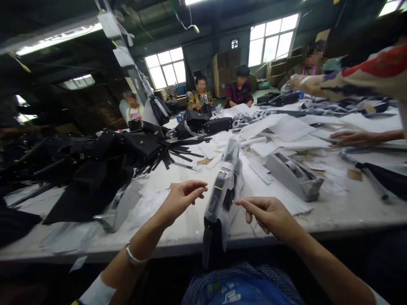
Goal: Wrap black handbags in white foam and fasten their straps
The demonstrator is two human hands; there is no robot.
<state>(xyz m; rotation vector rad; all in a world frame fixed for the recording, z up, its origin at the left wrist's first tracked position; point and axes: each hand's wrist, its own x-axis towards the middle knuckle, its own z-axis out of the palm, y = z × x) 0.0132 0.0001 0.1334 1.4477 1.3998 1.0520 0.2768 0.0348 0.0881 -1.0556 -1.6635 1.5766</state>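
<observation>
A narrow black bag [219, 186] with a gold-coloured buckle stands at the table's front edge in front of me, partly wrapped in clear plastic and white sheet. Its dark lower end hangs over the edge. Left of it, my left hand [181, 201] is held in the air, fingers stretched and apart from the bag. On the other side, my right hand [270, 214] has its fingers bent, with the fingertips pinched together close to the bag's side. Whatever they may hold is too small to make out.
Grey tape dispensers [292, 176] stand on the table at both sides. Black bags [140, 142] and straps pile up at left; white sheets [276, 127] lie at right. A co-worker's arm [356, 80] reaches in from the right. Several people sit across the table.
</observation>
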